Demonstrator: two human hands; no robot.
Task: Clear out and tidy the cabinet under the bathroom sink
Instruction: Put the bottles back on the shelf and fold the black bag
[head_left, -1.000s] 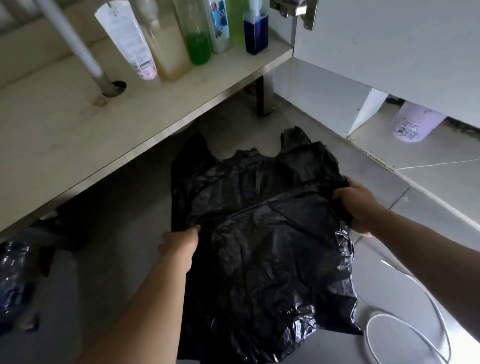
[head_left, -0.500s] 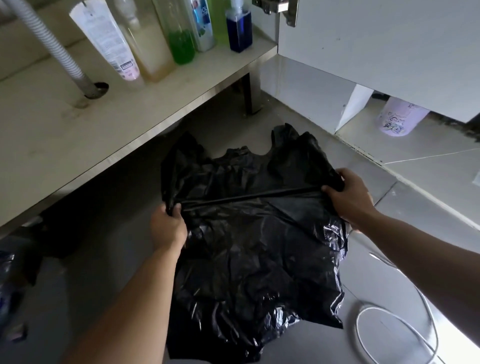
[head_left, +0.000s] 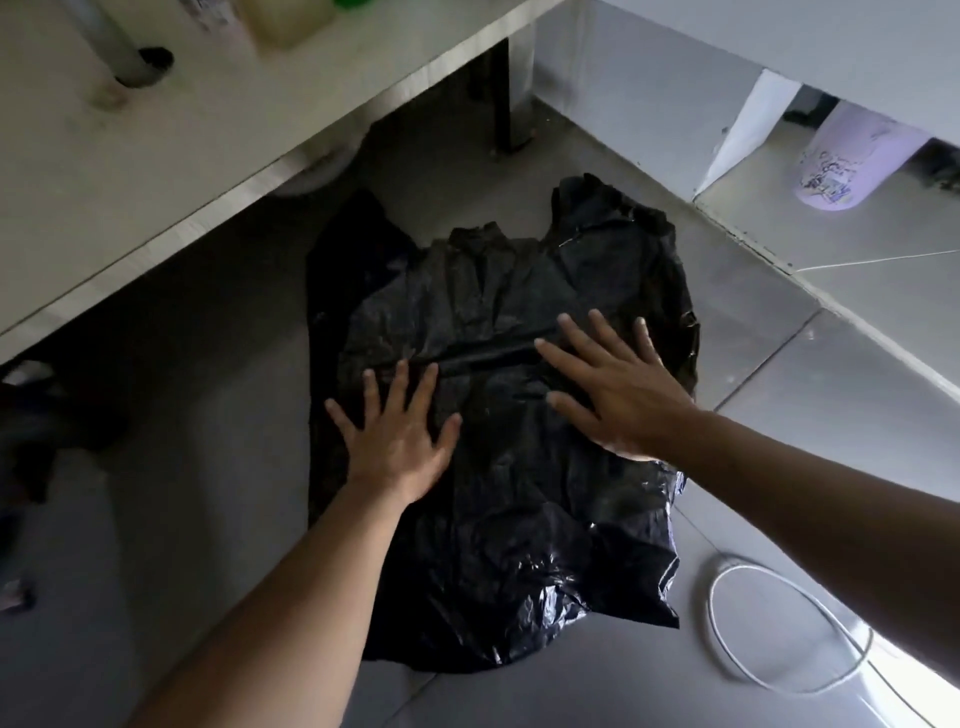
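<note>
Both hands, left hand (head_left: 397, 441) and right hand (head_left: 621, 387), were spread flat and pressed on the black bag (head_left: 519, 519), laid on the floor (head_left: 831, 405) near the cabinet shelf (head_left: 208, 156), seemingly to flatten it.

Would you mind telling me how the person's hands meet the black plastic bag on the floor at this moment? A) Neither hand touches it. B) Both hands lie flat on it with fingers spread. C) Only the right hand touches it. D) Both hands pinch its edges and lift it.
B: the left hand and the right hand both rest palm-down, fingers straight and spread, on the black plastic bag, which lies on the floor.
</note>
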